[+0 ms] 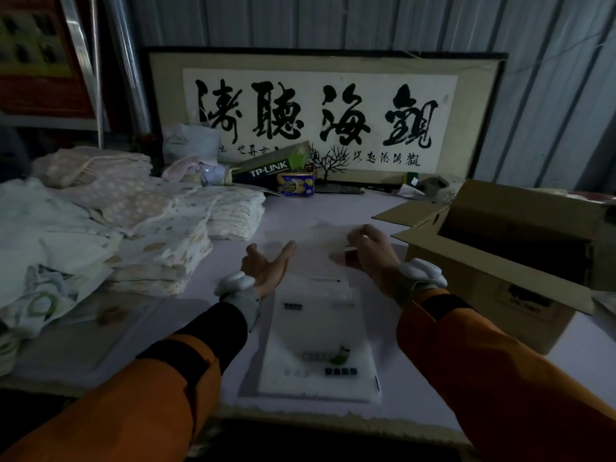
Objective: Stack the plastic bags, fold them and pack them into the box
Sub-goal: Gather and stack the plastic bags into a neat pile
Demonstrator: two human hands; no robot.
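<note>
A stack of clear plastic bags (316, 345) with small dark printed marks lies flat on the table in front of me. One more clear bag (313, 248) hangs raised beyond the stack, between my hands. My left hand (266, 268) is at its left edge with the fingers spread. My right hand (370, 251) pinches the bag's right edge, fingers curled. The open cardboard box (493, 271) stands to the right, its flaps up and its inside dark.
Piles of folded patterned cloth (160, 228) fill the left side of the table. A TP-LINK carton (266, 168), a biscuit tin (296, 185) and a framed calligraphy panel (320, 111) stand at the back. A flat clear packet (90, 338) lies near left.
</note>
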